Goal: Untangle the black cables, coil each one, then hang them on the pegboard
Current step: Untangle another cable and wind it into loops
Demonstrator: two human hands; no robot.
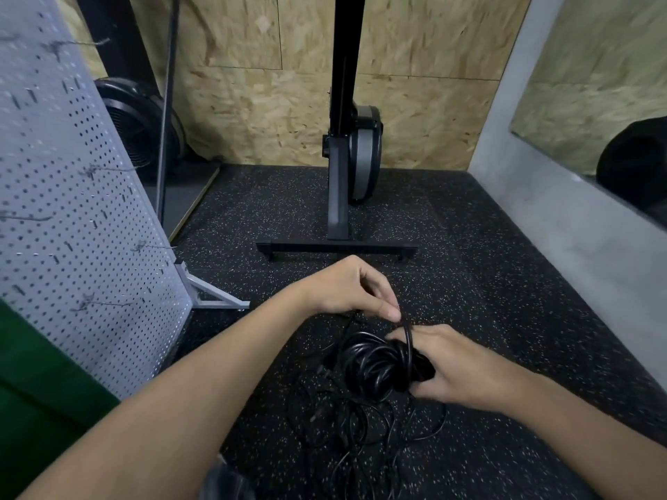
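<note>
Speckled black rubber flooring (469, 283) fills a corner walled in chipboard, where a person crouches over a heap of black cables. The right hand (458, 366) has its fingers curled round a half-wound coil (371, 366) held just above the floor, near the centre. The left hand (346, 286), just far of it, pinches one strand (408, 333) between thumb and fingertips where it arches over the top of the bundle.

The step in hand appears to be coiling. It would go best if the left hand fed the strand in even loops matched to those already wound, let the cable roll in the fingers to shed its twist, and drew slack gently. That way the loose cables (361, 438) lying near on the floor do not pull into knots. The right hand should probably hold firmly enough that finished loops cannot spring apart.

By count: two hands, one coil, one white pegboard (90, 229) standing at the left, with no cable hung on it. Several hooks jut from its face, too blurred to number. Two plug ends (325, 369) seem to lie left of the coil. How many separate cables make up the loose heap cannot be told. One upright exercise machine (346, 157) stands far centre, and one black fan (137, 120) far left.
</note>
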